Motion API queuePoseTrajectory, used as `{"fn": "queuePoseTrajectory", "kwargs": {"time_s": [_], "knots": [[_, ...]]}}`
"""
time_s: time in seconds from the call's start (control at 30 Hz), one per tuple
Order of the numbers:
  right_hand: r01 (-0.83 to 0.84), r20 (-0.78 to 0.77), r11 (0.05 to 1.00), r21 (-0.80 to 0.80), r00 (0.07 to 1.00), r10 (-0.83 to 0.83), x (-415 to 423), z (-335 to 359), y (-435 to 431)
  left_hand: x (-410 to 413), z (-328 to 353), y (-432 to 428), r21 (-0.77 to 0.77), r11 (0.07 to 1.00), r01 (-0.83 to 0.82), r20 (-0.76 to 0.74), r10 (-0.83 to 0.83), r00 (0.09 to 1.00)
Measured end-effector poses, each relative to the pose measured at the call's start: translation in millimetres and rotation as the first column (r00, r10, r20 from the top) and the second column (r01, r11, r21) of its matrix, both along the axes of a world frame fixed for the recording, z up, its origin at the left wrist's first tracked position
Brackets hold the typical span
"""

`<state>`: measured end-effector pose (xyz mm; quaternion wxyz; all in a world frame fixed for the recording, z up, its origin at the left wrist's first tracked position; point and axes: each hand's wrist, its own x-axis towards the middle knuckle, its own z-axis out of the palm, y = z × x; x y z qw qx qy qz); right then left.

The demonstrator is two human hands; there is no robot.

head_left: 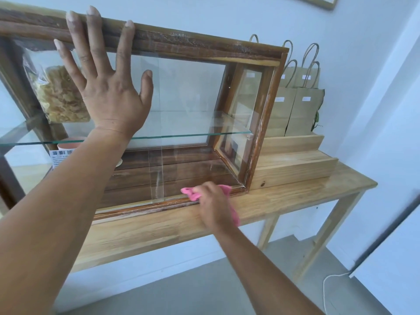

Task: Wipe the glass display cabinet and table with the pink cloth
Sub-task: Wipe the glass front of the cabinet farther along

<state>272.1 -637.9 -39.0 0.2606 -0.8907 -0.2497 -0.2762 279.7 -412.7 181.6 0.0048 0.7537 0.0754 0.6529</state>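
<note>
**dusty_shelf:** Why is the left hand (109, 87) up there doing nothing?

**mopguy:** It's not idle, I'd say it's bracing. The fingers are spread wide and flat: the tips lie on the top rail of the glass display cabinet (204, 45) and the palm is over the front glass. My guess is that this stops the case sliding on the bench (159, 228) while the other hand scrubs.

**dusty_shelf:** And the pink cloth (192, 193)?

**mopguy:** It's bunched up in the right hand (213, 205), with the fingers curled round it, down on the cabinet's bottom front rail near the right corner, right where the frame meets the bench. That low groove looks scuffed, so it makes sense to work along it.

**dusty_shelf:** Anything in the way?

**mopguy:** A snack bag (61, 98) sits inside on the left, and paper bags (302, 110) stand on wooden steps (295, 164) just beside the case. Looks like the benchtop comes later.
</note>
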Motion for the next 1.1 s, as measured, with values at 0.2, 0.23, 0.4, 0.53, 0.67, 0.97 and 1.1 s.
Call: {"fn": "queuePoseTrajectory", "kwargs": {"time_s": [0.2, 0.23, 0.4, 0.53, 0.67, 0.97, 1.1], "knots": [[-0.135, 0.131, 0.989, -0.058, 0.981, 0.142, -11, -4, 59, 0, -1, 11, 0.047, 0.999, -0.007, 0.001, 0.007, 1.000], [-0.107, 0.143, 0.993, -0.048, 0.983, 0.113, -6, -4, 46, 0, -1, 12, 0.048, 0.999, -0.005, -0.005, 0.006, 1.000], [0.249, -0.198, 0.881, 0.401, 0.963, -0.182, 21, 13, -42, 0, 0, 5, 0.014, 1.000, 0.001, -0.030, 0.000, 1.000], [0.410, -0.171, 0.717, 0.564, 0.907, -0.384, 43, 61, -64, -1, -1, 9, 0.026, 1.000, 0.008, -0.035, -0.007, 0.999], [0.320, -0.035, 0.633, 0.705, 0.907, -0.420, 61, 120, -64, -1, 0, 12, 0.047, 0.999, 0.012, -0.041, -0.010, 0.999], [0.177, -0.032, 0.730, 0.660, 0.978, -0.209, 26, 37, -29, -3, 0, 9, 0.043, 0.999, 0.016, -0.038, -0.015, 0.999], [0.090, 0.039, 0.654, 0.751, 0.983, -0.181, 35, 85, -26, -3, 0, 10, 0.046, 0.999, 0.021, -0.029, -0.020, 0.999]]}}
